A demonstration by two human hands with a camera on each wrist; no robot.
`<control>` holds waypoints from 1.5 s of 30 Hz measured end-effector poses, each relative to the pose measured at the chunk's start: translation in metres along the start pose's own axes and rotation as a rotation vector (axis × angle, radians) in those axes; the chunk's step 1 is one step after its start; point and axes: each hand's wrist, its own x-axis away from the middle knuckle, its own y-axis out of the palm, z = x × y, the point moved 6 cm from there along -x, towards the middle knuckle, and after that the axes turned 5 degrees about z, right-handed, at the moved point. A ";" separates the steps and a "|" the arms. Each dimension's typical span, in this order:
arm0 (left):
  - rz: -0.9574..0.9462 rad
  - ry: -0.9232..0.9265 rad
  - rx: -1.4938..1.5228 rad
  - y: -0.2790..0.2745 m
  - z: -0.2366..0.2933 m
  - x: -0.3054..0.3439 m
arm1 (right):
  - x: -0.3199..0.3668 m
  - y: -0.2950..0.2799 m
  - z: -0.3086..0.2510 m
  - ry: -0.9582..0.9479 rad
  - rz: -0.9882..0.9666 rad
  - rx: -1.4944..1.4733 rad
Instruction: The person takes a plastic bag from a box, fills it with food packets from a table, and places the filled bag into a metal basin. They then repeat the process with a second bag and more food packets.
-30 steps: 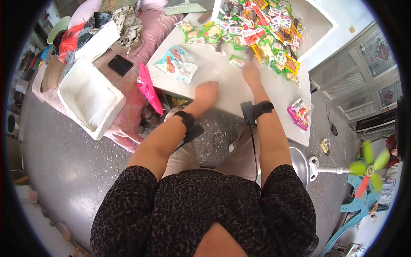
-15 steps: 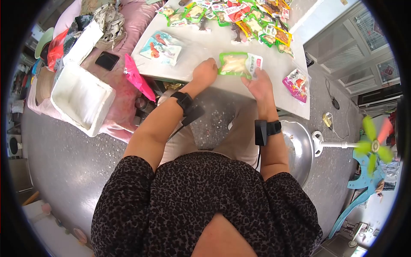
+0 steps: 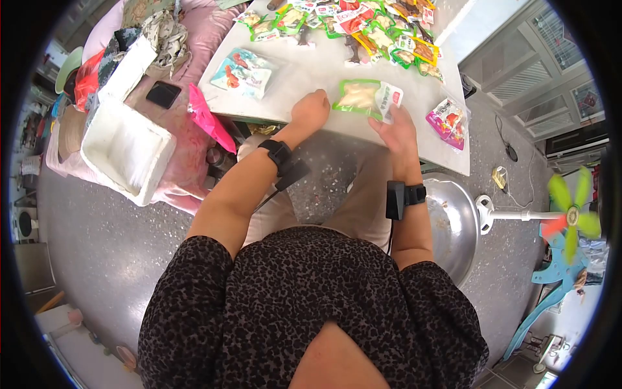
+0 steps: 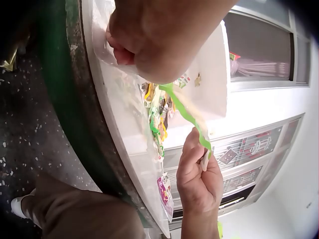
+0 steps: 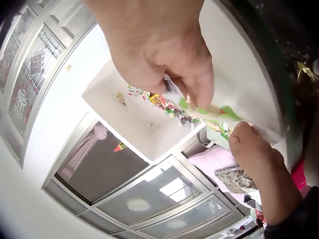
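Note:
My right hand (image 3: 396, 131) pinches the white, printed end of a green-edged clear food packet (image 3: 358, 97) between thumb and fingers. Pale pieces show through its window. In the left wrist view the packet (image 4: 191, 112) is seen nearly edge-on, raised above the tabletop, with the right hand (image 4: 199, 181) at its end. My left hand (image 3: 311, 110) is curled like a fist at the table's front edge, its knuckles close by the packet's other end. The right wrist view shows this left hand (image 5: 251, 149) right at the packet's tip. Its palm is hidden.
Many small snack packets (image 3: 382, 35) are heaped at the table's back, by a white foam box (image 5: 144, 127). A blue-white bag (image 3: 241, 72) lies left, a pink-purple bag (image 3: 447, 123) right. Beside the table are a foam tray (image 3: 126, 152), a phone (image 3: 163, 94) and a metal basin (image 3: 450, 223).
My right hand has picked the green-edged packet up from beside the heap and drawn it back toward the front edge, beside my left hand. Over the last half second both hands hardly move.

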 end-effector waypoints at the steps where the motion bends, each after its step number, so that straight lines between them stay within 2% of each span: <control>1: -0.008 0.013 0.015 0.002 0.000 0.000 | 0.001 0.000 -0.001 0.003 -0.021 -0.003; 9: -0.102 -0.003 0.211 0.008 0.000 0.000 | -0.003 -0.019 0.005 0.076 -0.020 0.012; 12: -0.139 -0.025 0.143 0.010 0.005 0.003 | -0.004 -0.022 0.008 0.106 -0.045 -0.001; 18: -0.048 0.115 -0.035 -0.003 0.032 0.009 | -0.008 -0.019 0.018 0.076 -0.054 -0.117; 21: -0.053 0.062 -0.067 -0.011 0.036 0.000 | -0.005 -0.017 0.019 0.055 -0.122 -0.237; 24: -0.117 0.031 0.285 -0.007 0.020 -0.014 | 0.000 -0.014 0.018 0.057 -0.164 -0.338; 25: -0.147 0.014 0.282 -0.006 0.019 -0.013 | 0.002 -0.014 0.018 0.061 -0.164 -0.364; 27: -0.208 -0.020 0.275 -0.009 0.020 -0.013 | 0.001 -0.016 0.021 0.069 -0.143 -0.303; 30: -0.149 0.005 -0.027 -0.020 0.026 -0.010 | -0.002 -0.020 0.023 0.084 -0.104 -0.218; 33: -0.071 0.011 0.018 -0.016 0.023 -0.007 | -0.002 -0.025 0.027 0.127 -0.026 -0.109; 34: -0.102 0.026 0.077 -0.011 0.025 -0.005 | -0.001 -0.028 0.029 0.145 0.009 -0.070; 36: -0.165 0.057 0.197 -0.004 0.030 0.002 | 0.001 -0.027 0.033 0.133 -0.019 -0.110; 40: -0.136 0.112 0.220 -0.001 0.042 0.009 | 0.007 -0.010 0.033 0.068 -0.085 -0.240; 43: -0.132 0.153 0.200 -0.006 0.056 0.013 | 0.008 0.003 0.036 0.023 -0.038 -0.059; 45: -0.103 0.178 0.129 -0.007 0.064 0.015 | 0.006 0.006 0.040 -0.124 0.004 0.499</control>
